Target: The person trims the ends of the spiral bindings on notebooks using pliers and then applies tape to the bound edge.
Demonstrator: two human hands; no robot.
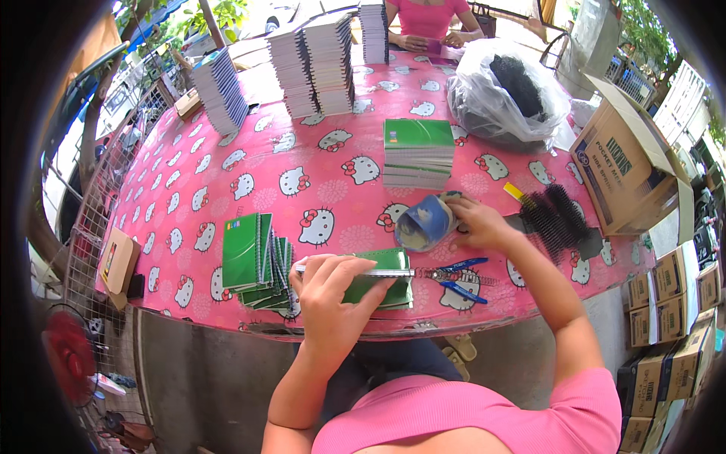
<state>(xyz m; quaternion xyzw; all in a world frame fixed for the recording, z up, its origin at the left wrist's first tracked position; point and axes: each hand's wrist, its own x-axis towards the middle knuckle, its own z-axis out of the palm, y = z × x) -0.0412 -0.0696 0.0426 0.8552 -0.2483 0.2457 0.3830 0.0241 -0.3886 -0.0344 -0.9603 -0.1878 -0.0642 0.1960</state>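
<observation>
My left hand (330, 291) grips a green notebook (384, 281) standing on edge near the table's front edge, its metal spiral along the top. My right hand (478, 222) reaches forward and touches a blue cup-like container (423, 223) lying on its side. Blue-handled pliers (458, 278) lie just right of the notebook. A leaning pile of bound green notebooks (255, 261) sits to the left of my left hand. A neat stack of green notebooks (418, 153) stands beyond the blue container.
Black spiral coils (556, 216) lie at the right, by an open cardboard box (631, 170). A clear bag of black coils (503, 94) and tall notebook stacks (318, 64) stand at the back. Another person in pink (427, 23) sits across. The pink patterned tablecloth (189, 197) covers the table.
</observation>
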